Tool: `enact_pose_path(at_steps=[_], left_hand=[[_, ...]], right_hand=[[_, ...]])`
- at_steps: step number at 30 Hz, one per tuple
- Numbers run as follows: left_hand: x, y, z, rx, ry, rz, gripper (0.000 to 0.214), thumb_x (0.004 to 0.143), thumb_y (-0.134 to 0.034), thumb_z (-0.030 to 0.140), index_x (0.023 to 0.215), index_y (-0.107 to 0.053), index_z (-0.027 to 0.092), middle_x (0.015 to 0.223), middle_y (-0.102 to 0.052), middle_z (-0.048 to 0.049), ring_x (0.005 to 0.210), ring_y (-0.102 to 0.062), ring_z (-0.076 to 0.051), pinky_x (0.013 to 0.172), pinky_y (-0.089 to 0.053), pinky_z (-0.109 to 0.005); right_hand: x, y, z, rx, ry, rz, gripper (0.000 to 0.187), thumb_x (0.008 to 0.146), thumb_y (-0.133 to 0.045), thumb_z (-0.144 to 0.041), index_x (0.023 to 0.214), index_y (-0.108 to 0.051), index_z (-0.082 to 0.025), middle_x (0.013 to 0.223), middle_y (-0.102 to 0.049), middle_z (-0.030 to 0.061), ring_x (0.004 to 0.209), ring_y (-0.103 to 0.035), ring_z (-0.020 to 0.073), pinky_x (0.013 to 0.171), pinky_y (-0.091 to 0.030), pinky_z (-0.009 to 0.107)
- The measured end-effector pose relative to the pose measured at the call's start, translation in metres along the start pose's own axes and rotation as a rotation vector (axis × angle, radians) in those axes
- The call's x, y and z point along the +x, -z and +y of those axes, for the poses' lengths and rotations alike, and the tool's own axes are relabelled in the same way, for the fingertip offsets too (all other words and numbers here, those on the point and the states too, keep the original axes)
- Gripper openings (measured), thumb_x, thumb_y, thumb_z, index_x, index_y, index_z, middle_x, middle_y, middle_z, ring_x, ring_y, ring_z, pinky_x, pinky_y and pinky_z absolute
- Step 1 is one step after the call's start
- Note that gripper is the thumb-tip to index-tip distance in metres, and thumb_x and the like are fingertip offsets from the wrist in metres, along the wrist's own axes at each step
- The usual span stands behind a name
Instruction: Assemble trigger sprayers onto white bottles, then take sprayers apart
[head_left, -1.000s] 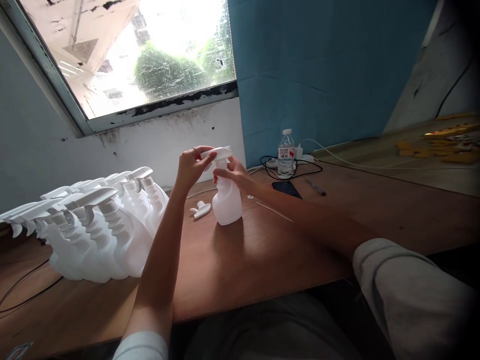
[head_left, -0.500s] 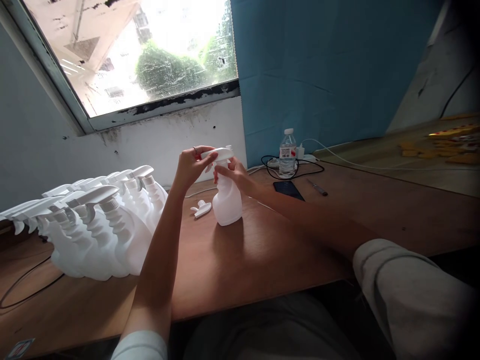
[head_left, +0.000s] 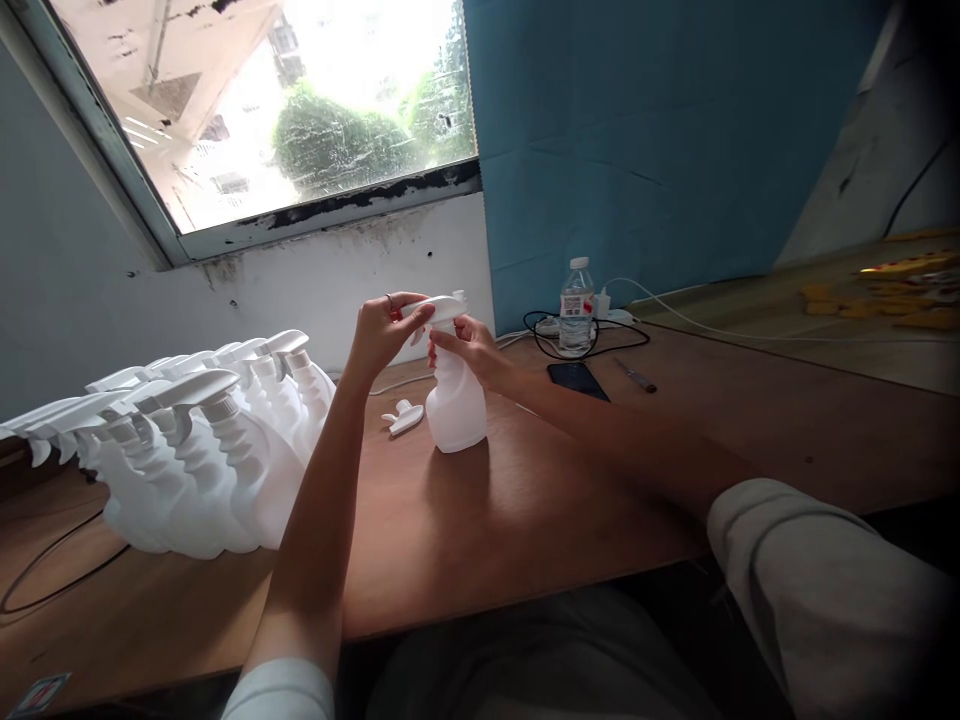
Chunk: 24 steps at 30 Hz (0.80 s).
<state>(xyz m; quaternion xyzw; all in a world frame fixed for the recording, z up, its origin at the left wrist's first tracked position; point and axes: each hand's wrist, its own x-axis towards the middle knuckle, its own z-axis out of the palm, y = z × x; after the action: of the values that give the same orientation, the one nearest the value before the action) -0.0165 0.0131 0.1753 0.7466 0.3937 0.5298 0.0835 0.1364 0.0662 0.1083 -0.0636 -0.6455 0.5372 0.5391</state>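
A white spray bottle [head_left: 457,407] stands upright on the brown table [head_left: 427,540], its trigger sprayer head [head_left: 442,308] on top. My left hand [head_left: 381,335] is closed on the sprayer head from the left, thumb and fingers pinching its body. Around the bottle's neck, just under the head, my right hand [head_left: 474,350] is closed, partly hiding the neck and the collar. A loose white trigger sprayer part [head_left: 405,417] lies on the table left of the bottle.
Several white spray bottles [head_left: 225,450] with heads on stand packed at the left. Behind to the right are a water bottle [head_left: 576,310], a looped black cable [head_left: 637,340], a phone [head_left: 576,380] and a screwdriver-like tool [head_left: 636,375]. A window [head_left: 300,110] is above.
Almost nothing differs. Both hands keep their hold on the spray bottle, and the whole view has shifted very slightly.
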Motion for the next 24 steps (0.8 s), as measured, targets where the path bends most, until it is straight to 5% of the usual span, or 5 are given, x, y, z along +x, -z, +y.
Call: enact_pose_path(at_steps=[10,14,19,24], left_hand=[[0.000,0.000,0.002,0.003,0.014,-0.007,0.037,0.077,-0.072,0.047,0.096,-0.077,0.016,0.065,-0.066,-0.0032,0.056,-0.055,-0.012,0.055,-0.044,-0.025],[0.001,0.009,0.010,0.045,-0.006,-0.036,0.038,0.080,-0.070,0.048,0.097,-0.076,0.015,0.082,-0.073,-0.0074,0.068,-0.064,-0.014,0.060,-0.049,-0.025],[-0.004,0.040,0.039,0.132,-0.078,0.193,0.034,0.083,-0.069,0.047,0.099,-0.074,0.017,0.089,-0.074,-0.0069,0.069,-0.068,-0.013,0.059,-0.052,-0.025],[-0.037,0.072,0.094,0.156,-0.246,0.464,0.024,0.084,-0.068,0.044,0.087,-0.074,0.021,0.075,-0.071,0.0008,0.066,-0.067,-0.013,0.057,-0.051,-0.028]], right_hand=[[-0.002,-0.008,-0.006,-0.129,0.054,0.027,0.045,0.073,-0.075,-0.052,0.091,-0.055,-0.016,0.067,-0.061,-0.0005,0.056,-0.059,0.0123,0.051,-0.051,0.025],[0.000,-0.008,-0.009,-0.303,0.019,0.069,0.043,0.073,-0.075,-0.052,0.088,-0.059,-0.016,0.063,-0.062,0.0008,0.054,-0.060,0.0139,0.050,-0.049,0.026],[0.004,-0.009,-0.015,-0.649,-0.107,0.278,0.037,0.065,-0.078,-0.045,0.064,-0.058,-0.015,0.050,-0.061,0.0045,0.047,-0.058,0.0160,0.046,-0.045,0.027],[0.002,-0.011,-0.020,-0.673,-0.076,0.308,0.018,0.066,-0.071,-0.030,0.069,-0.060,-0.016,0.048,-0.060,0.0002,0.046,-0.059,0.0156,0.043,-0.045,0.024]])
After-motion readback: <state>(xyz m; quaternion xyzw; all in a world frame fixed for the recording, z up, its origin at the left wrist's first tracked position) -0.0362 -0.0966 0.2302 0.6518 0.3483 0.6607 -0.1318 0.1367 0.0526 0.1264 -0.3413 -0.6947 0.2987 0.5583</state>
